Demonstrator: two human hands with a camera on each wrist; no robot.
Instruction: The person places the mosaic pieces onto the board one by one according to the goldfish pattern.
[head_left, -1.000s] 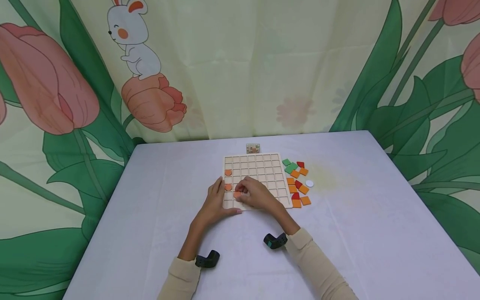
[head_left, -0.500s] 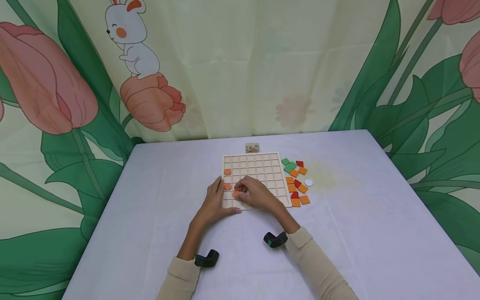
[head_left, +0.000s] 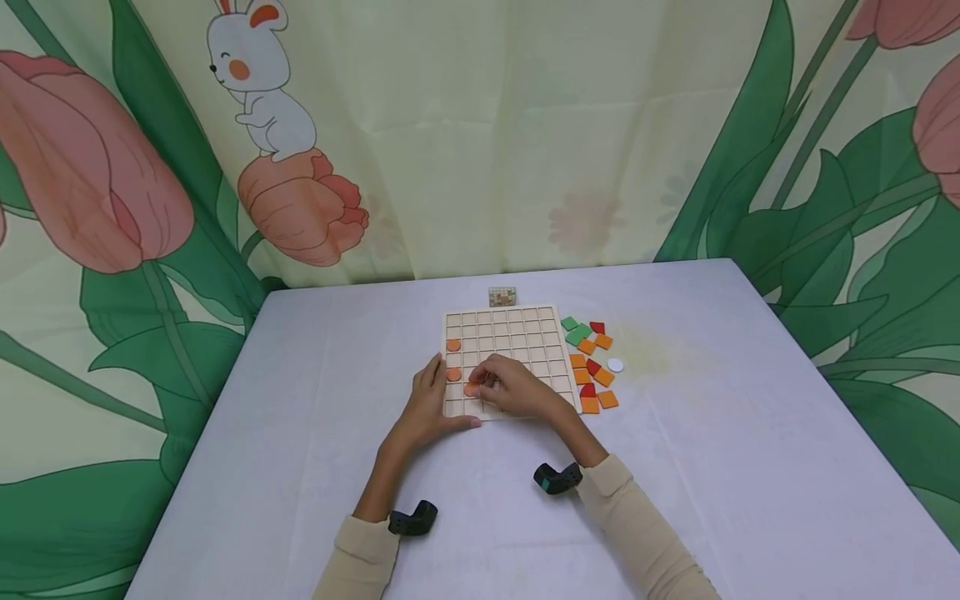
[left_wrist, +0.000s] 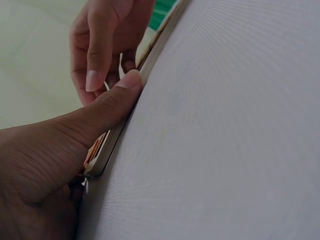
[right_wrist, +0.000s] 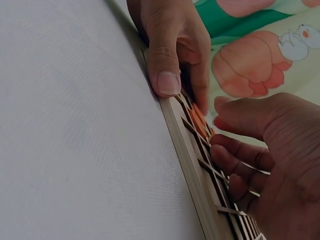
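A light wooden grid board lies on the table in the head view. My left hand holds its near left corner, the thumb along the front edge and the fingers along the left side. With curled fingers and thumb, my right hand pinches at an orange disc in a cell of the second column, hiding part of it. Further orange discs lie in the leftmost column. In the right wrist view, orange pieces show just beyond the right fingertips.
Along the board's right side lie loose orange squares, green pieces, red pieces and one white disc. A small patterned card lies behind the board. A printed curtain hangs beyond the white-covered table.
The head view has shifted slightly. My right forearm and wrist camera have moved a little to the right, while both hands stay in the same places on the board.
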